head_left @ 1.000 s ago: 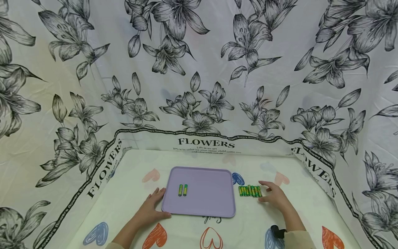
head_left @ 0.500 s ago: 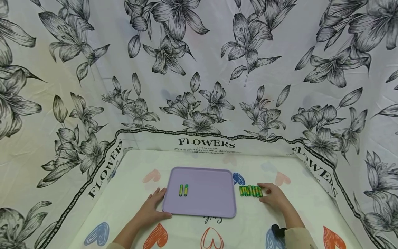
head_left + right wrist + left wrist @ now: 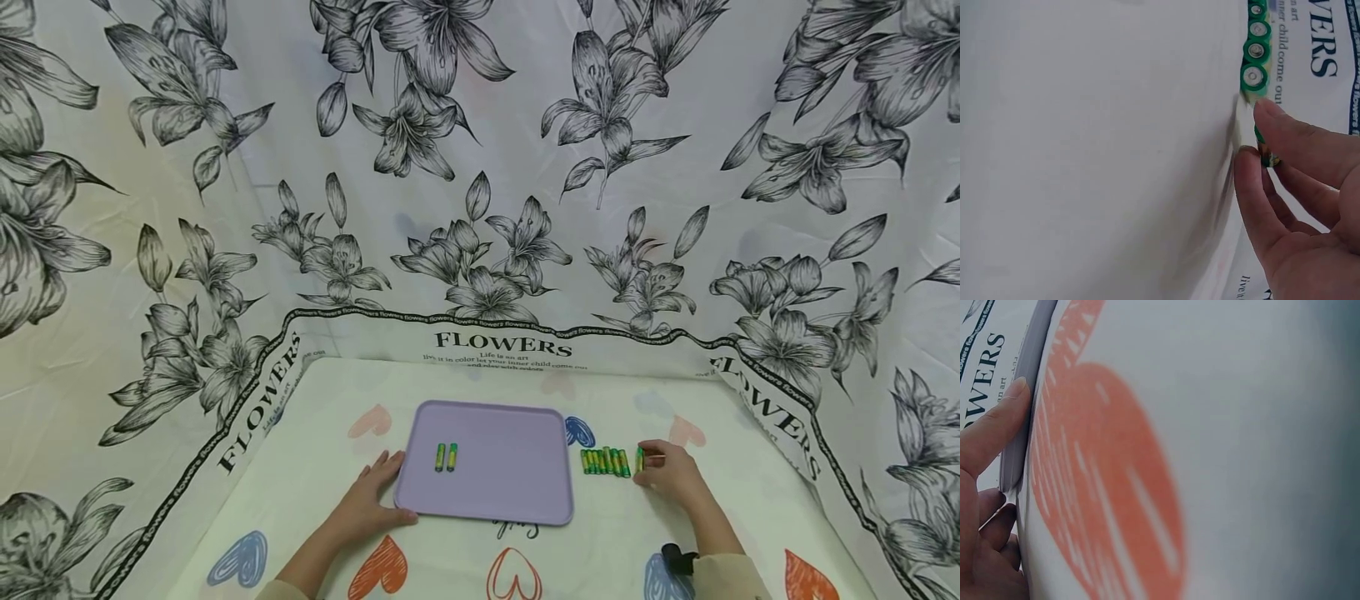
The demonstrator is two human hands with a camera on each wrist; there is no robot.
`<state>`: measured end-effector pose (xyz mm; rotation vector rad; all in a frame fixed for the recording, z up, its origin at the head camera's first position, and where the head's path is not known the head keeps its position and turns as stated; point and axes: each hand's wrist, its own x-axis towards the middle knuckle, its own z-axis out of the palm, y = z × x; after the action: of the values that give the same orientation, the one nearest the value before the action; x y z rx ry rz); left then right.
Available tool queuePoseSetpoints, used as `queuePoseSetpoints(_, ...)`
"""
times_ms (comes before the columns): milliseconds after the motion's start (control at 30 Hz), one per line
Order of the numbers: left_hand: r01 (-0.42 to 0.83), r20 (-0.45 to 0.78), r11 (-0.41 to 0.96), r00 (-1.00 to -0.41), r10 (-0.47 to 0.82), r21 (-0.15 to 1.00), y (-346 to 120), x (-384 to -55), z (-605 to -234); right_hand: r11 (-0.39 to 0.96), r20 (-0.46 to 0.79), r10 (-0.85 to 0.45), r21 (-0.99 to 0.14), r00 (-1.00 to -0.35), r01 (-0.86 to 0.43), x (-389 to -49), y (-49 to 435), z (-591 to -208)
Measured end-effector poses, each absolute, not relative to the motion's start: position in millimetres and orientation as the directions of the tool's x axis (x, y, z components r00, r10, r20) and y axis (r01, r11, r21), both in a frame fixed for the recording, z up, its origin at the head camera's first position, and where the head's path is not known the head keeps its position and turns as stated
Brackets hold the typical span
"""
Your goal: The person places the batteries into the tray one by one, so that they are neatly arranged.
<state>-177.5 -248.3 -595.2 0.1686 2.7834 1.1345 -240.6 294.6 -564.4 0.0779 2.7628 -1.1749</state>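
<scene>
Battery (image 3: 640, 458) pinched in right hand (image 3: 670, 473)

A green-and-yellow battery is held between the thumb and fingers of the right hand, just apart from the right end of a row (image 3: 605, 462) of similar ones. Whether it is raised off the heart-printed cloth (image 3: 450, 558) cannot be told; in the right wrist view it is partly hidden by the fingers. The row is laid side by side on the cloth, to the right of a purple tray (image 3: 510, 462). On the tray's left part, a pair (image 3: 452, 457) of batteries is set parallel and slightly apart. The tray is touched around its near left corner by the left hand (image 3: 367, 500), whose thumb and fingers are spread wide. Behind, a flowered curtain (image 3: 480, 250) is hung.
</scene>
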Motion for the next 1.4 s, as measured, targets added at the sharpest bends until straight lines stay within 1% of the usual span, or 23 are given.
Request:
queuePoseSetpoints(200, 0.059, -0.077, 0.714, -0.985, 0.157, 0.698, -248.5, -177.6, -595.4, 0.67, -0.127, -0.001, -0.737, -0.992, 0.094, -240.3, 293.3, -553.3)
queuePoseSetpoints(567, 0.052, -0.075, 0.713, -0.986, 0.146, 0.7, -246.9, -174.2, -593.0, 0.599, -0.116, -0.002, -0.796, -0.993, 0.091, -235.7, 271.3, -532.4)
queuePoseSetpoints(933, 0.053, -0.078, 0.709, -0.985, 0.152, 0.703, -245.5, -173.4, -586.9, 0.579, -0.096, -0.007, -0.812, -0.995, 0.074, -234.3, 253.5, -521.2)
queuePoseSetpoints(1400, 0.044, -0.087, 0.701, -0.985, 0.15, 0.712, -245.6, -173.4, -587.0, 0.56, -0.036, -0.061, -0.828, -0.997, -0.004, -238.8, 209.2, -513.7)
